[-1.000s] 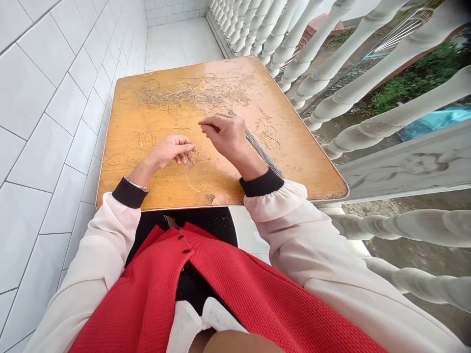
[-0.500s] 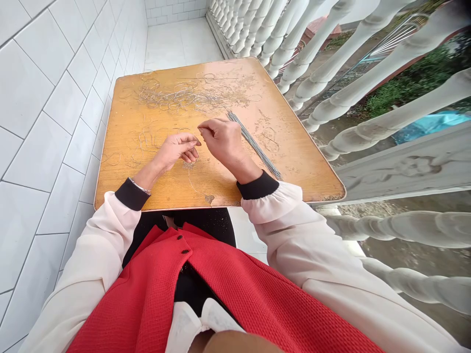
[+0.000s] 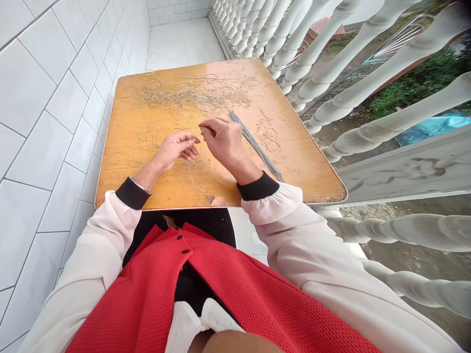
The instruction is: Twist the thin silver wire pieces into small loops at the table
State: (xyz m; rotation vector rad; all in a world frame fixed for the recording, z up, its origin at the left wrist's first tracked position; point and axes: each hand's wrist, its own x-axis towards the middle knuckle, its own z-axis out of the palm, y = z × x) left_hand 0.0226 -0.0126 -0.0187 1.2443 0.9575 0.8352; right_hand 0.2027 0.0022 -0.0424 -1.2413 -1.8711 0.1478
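Observation:
Both hands meet over the middle of a worn wooden table (image 3: 294, 162). My left hand (image 3: 176, 149) has its fingers curled together in a pinch on a thin wire piece too small to make out. My right hand (image 3: 222, 139) is closed in a pinch too, its fingertips almost touching the left ones. A bundle of straight grey wires (image 3: 257, 147) lies on the table just right of my right hand, running under the wrist. Bent wire loops (image 3: 142, 142) lie left of my left hand.
A heap of tangled wire rings (image 3: 184, 98) covers the far part of the table. A white tiled wall (image 3: 47, 98) runs close along the left. White balusters (image 3: 331, 98) of a railing stand to the right, close to the table's edge.
My left hand rose from the table surface and moved right, up to my right hand. My right hand shifted slightly toward me.

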